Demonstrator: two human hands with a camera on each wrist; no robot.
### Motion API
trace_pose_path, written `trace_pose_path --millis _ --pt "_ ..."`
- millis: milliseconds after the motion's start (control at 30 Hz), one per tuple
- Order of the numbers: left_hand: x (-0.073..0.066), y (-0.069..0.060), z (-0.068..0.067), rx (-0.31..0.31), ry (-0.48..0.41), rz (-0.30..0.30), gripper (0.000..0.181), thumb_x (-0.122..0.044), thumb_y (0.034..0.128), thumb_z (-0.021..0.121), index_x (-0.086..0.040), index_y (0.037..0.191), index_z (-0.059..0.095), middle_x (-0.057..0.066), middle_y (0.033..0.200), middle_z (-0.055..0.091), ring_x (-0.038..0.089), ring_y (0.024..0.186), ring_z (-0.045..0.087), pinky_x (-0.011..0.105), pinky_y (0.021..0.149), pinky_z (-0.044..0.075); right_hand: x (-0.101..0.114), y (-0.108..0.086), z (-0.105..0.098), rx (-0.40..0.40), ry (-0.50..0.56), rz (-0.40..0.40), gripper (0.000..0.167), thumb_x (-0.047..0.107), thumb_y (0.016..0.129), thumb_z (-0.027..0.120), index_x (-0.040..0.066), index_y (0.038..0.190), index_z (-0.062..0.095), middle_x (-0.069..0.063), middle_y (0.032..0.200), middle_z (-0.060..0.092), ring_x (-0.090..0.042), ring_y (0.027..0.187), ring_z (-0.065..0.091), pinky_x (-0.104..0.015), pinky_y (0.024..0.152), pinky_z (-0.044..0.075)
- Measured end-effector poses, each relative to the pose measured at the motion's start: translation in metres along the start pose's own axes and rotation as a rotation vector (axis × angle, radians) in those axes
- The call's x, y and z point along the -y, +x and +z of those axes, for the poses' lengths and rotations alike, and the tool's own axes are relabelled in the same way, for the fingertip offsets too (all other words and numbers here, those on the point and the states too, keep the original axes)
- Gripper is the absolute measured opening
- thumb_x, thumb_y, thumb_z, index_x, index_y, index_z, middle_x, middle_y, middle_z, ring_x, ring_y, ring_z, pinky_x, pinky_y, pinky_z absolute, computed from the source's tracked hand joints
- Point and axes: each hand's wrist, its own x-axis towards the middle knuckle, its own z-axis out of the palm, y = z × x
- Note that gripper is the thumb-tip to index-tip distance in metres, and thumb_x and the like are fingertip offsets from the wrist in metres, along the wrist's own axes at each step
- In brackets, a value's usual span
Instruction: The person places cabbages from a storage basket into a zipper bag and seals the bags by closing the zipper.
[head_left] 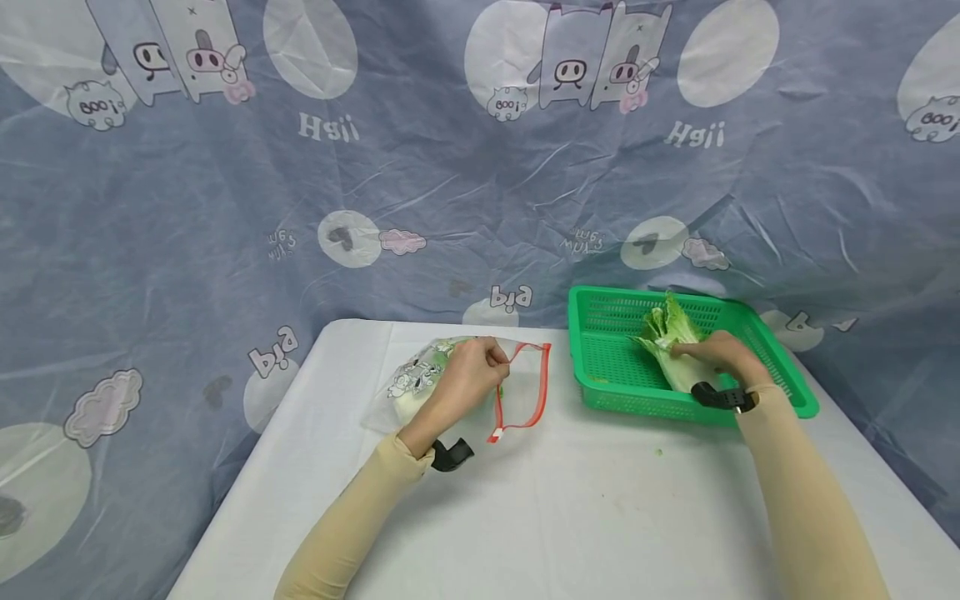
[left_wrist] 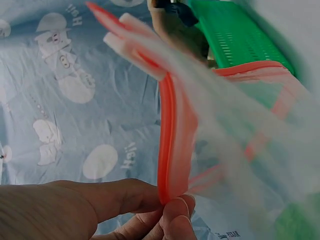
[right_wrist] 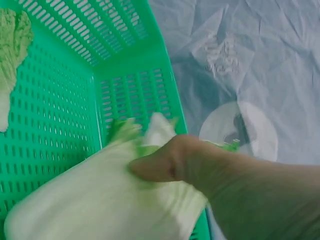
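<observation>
My left hand (head_left: 471,375) pinches the red zip edge (left_wrist: 167,140) of a clear zip-lock bag (head_left: 401,387) printed with cartoon figures. The bag lies on the left of the table with its mouth gaping to the right, and something pale and green (head_left: 408,407) shows inside. Over the green basket (head_left: 611,392), my right hand (head_left: 723,354) grips a pale napa cabbage piece (right_wrist: 95,200). Its thumb lies across the cabbage in the right wrist view; the other fingers are hidden beneath. Another cabbage leaf (right_wrist: 10,65) rests in the basket.
A white cloth (head_left: 570,517) covers the table, with small green scraps (head_left: 658,452) in front of the basket. Behind the table hangs a grey-blue printed curtain (head_left: 450,167), close to the basket's back rim. Black straps sit around both wrists.
</observation>
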Motion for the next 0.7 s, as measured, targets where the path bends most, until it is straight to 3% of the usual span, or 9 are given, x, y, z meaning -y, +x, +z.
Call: trace_pose_path --millis 100,133,267,367,433,567,700 --pt "0.0 0.0 -0.002 -0.002 -0.007 -0.005 0.007 -0.005 0.0833 0.065 -0.01 0.079 0.068 0.001 0.07 0.065 0.01 0.059 0.058 0.023 0.055 0.046 0.007 -0.005 0.004 -0.062 -0.042 -0.02 0.062 0.061 0.087 0.055 0.0 0.085 0.047 -0.011 0.085 0.044 -0.025 0.078 0.051 -0.036 0.068 0.047" --pt "0.001 0.0 -0.002 -0.001 -0.01 -0.009 0.008 -0.005 0.0836 0.065 -0.01 0.079 0.068 0.0 0.071 0.066 0.01 0.059 0.058 0.023 0.055 0.046 0.01 -0.007 0.005 -0.082 -0.052 -0.022 0.066 0.063 0.088 0.052 -0.003 0.086 0.048 -0.013 0.085 0.045 -0.025 0.077 0.049 -0.035 0.066 0.045" --pt "0.001 -0.001 -0.004 -0.003 -0.044 -0.029 0.008 -0.005 0.0846 0.064 -0.01 0.079 0.068 0.0 0.07 0.065 0.011 0.059 0.058 0.023 0.055 0.046 0.019 -0.015 0.009 -0.175 -0.034 -0.033 0.095 0.069 0.09 0.042 -0.023 0.116 0.045 -0.034 0.11 0.048 -0.038 0.091 0.051 -0.04 0.067 0.047" --pt "0.002 0.0 -0.006 -0.014 -0.068 -0.033 0.008 -0.006 0.0846 0.064 -0.01 0.078 0.068 0.001 0.068 0.065 0.012 0.058 0.058 0.024 0.055 0.046 0.028 -0.021 0.013 -0.25 0.036 -0.045 0.094 0.067 0.09 0.042 -0.022 0.119 0.042 -0.034 0.112 0.047 -0.038 0.091 0.05 -0.039 0.067 0.046" --pt "0.003 0.0 -0.006 -0.025 -0.076 -0.034 0.009 -0.006 0.0842 0.064 -0.01 0.077 0.067 0.0 0.067 0.065 0.012 0.058 0.057 0.024 0.055 0.046 0.036 -0.026 0.015 -0.288 0.093 -0.052 0.086 0.066 0.089 0.044 -0.016 0.115 0.044 -0.027 0.106 0.046 -0.033 0.086 0.047 -0.037 0.064 0.043" --pt "0.004 0.002 -0.008 -0.043 -0.089 -0.024 0.011 -0.004 0.0826 0.061 -0.01 0.076 0.067 0.0 0.067 0.065 0.011 0.058 0.057 0.024 0.055 0.045 0.054 -0.042 0.023 -0.287 0.231 -0.12 0.082 0.066 0.09 0.043 -0.008 0.125 0.039 -0.022 0.109 0.045 -0.03 0.089 0.046 -0.036 0.067 0.042" --pt "0.005 0.003 -0.008 -0.049 -0.091 -0.019 0.012 -0.003 0.0814 0.06 -0.011 0.075 0.067 0.0 0.067 0.065 0.011 0.057 0.056 0.024 0.054 0.044 0.08 -0.062 0.038 -0.243 0.337 -0.188 0.089 0.064 0.092 0.041 -0.007 0.143 0.023 -0.029 0.131 0.041 -0.037 0.11 0.048 -0.045 0.083 0.044"
